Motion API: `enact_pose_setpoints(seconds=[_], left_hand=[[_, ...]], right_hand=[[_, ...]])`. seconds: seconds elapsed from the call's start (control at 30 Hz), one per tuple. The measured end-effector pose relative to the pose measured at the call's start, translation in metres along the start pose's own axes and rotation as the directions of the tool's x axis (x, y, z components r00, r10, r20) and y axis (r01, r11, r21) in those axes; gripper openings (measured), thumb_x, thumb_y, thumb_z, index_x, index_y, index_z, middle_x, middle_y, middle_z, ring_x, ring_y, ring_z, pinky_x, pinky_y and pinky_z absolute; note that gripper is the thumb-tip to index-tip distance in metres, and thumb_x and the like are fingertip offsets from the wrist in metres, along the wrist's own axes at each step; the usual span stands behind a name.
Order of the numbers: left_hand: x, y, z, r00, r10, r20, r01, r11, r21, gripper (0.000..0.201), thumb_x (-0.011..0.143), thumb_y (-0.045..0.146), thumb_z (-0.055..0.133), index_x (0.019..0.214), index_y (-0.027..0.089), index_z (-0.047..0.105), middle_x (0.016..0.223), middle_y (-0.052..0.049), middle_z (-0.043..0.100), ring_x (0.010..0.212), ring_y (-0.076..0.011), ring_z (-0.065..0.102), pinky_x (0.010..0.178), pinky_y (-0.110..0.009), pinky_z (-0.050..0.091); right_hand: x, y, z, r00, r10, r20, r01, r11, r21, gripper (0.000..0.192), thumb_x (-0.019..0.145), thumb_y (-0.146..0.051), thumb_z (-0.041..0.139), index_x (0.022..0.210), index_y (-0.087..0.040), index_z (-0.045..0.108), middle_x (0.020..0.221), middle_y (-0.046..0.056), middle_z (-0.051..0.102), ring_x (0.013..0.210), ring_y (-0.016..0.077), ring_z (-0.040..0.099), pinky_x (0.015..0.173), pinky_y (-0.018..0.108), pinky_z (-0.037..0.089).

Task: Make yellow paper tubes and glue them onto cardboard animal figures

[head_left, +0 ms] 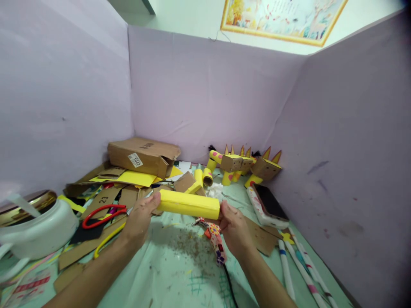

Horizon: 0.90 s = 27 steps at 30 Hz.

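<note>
At frame centre, the left hand and right hand each pinch one end of a yellow paper-covered tube, held level above the green work mat. Hard end pressure would likely dent the tube; a loosened grip could drop it onto the patterned tool below.

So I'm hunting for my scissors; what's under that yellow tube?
Under the yellow tube: cardboard scraps and green mat. The red scissors lie left. The tube hides some mat.
</note>
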State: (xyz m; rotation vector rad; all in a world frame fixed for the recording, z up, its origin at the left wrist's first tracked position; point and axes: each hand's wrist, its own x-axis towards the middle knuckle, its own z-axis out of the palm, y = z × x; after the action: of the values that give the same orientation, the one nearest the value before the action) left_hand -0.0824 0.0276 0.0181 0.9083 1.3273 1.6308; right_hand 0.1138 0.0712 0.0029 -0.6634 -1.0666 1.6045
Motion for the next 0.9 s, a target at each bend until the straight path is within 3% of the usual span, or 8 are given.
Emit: enact_pose_setpoints(seconds=[0.13,0.27,0.4,0.6,0.8,0.9], left_hand=[[-0.0004,-0.0022,0.0002,0.997,-0.03,0.069,0.031,0.999,-0.012,0.046,0.067,0.053,0.061,0.087,0.012,0.069,0.073,-0.006,0.071,0.084,-0.0263,0.063,0.076,-0.036,0.047],[-0.0024,-0.0006,0.0015,0.988,-0.063,0.143,0.065,0.998,-0.012,0.047,0.072,0.056,0.052,0.073,0.014,0.071,0.068,-0.006,0.07,0.076,-0.0231,0.062,0.076,-0.034,0.045],[-0.0023,-0.0002,0.0006,0.992,-0.093,0.091,0.093,0.996,-0.005,0.035,0.065,0.049,0.062,0.062,0.015,0.068,0.062,-0.003,0.067,0.064,-0.0183,0.059,0.069,-0.031,0.044],[0.0003,-0.0052,-0.0025,0.997,-0.081,-0.008,0.081,0.995,0.06,0.032,0.049,0.043,0.073,0.047,0.015,0.058,0.045,0.001,0.054,0.051,-0.015,0.052,0.053,-0.027,0.041],[0.0044,-0.0031,-0.0041,0.995,-0.091,-0.037,0.093,0.993,0.072,0.032,0.044,0.042,0.076,0.047,0.015,0.06,0.047,0.0,0.057,0.052,-0.0158,0.054,0.055,-0.028,0.044],[0.0043,-0.003,-0.0032,0.992,-0.116,-0.043,0.119,0.992,0.052,0.032,0.043,0.041,0.076,0.05,0.014,0.062,0.048,-0.001,0.059,0.052,-0.0163,0.055,0.055,-0.029,0.046]], right_hand=[[-0.0012,0.0006,-0.0048,1.0,-0.015,0.001,0.015,0.997,-0.082,0.043,0.07,-0.054,0.063,0.081,-0.014,0.071,0.076,0.008,0.071,0.063,0.0194,0.064,0.057,0.031,0.054],[-0.0021,0.0021,-0.0049,0.998,0.03,-0.053,-0.036,0.993,-0.114,0.029,0.067,-0.039,0.07,0.079,-0.013,0.068,0.064,0.004,0.068,0.05,0.0134,0.058,0.047,0.024,0.051],[-0.0025,0.0027,-0.0003,0.992,0.074,-0.098,-0.081,0.995,-0.062,0.023,0.065,-0.033,0.07,0.074,-0.013,0.067,0.06,0.003,0.066,0.051,0.014,0.059,0.044,0.022,0.05],[-0.0018,0.0003,0.0026,0.987,0.033,-0.154,-0.032,0.999,0.005,0.02,0.064,-0.033,0.065,0.068,-0.014,0.066,0.063,0.004,0.068,0.056,0.0172,0.062,0.046,0.026,0.053],[0.0011,-0.0068,-0.0029,0.984,0.173,-0.035,-0.172,0.985,0.016,0.037,0.068,-0.05,0.056,0.069,-0.015,0.068,0.057,0.006,0.068,0.039,0.0126,0.054,0.03,0.02,0.04],[0.0017,-0.0048,-0.0055,0.99,0.139,-0.031,-0.141,0.986,-0.089,0.035,0.068,-0.048,0.063,0.072,-0.013,0.069,0.054,0.003,0.066,0.035,0.0102,0.051,0.03,0.019,0.039]])
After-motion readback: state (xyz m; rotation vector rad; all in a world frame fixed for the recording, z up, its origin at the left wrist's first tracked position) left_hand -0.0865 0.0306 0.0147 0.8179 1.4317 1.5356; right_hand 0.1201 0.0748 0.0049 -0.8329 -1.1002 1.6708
